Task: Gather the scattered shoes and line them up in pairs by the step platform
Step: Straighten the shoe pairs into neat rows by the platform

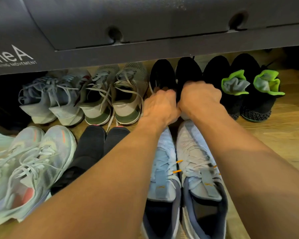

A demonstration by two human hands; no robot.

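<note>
View from above of two bare forearms reaching forward over rows of shoes on a wooden floor (276, 133). The left hand (160, 107) has its fingers curled down into the heel opening of the left black shoe (162, 75), gripping its rim. The right hand (199, 99) is curled the same way over the heel of the right black shoe (188, 71). The fingertips are hidden inside the shoes, and the two hands touch at the thumbs.

Both black shoes stand side by side, toes tucked under the edge of the dark grey step platform (145, 25). They sit in a back row between a pair of olive and grey shoes (114, 95) on the left and black shoes stuffed with green socks (240, 87) on the right. A pale blue-grey pair (50, 100) is furthest left.

A nearer row holds mint and white shoes (29, 161), a dark pair (93, 149) partly under the left forearm, and light blue shoes (186, 169) between the arms.
</note>
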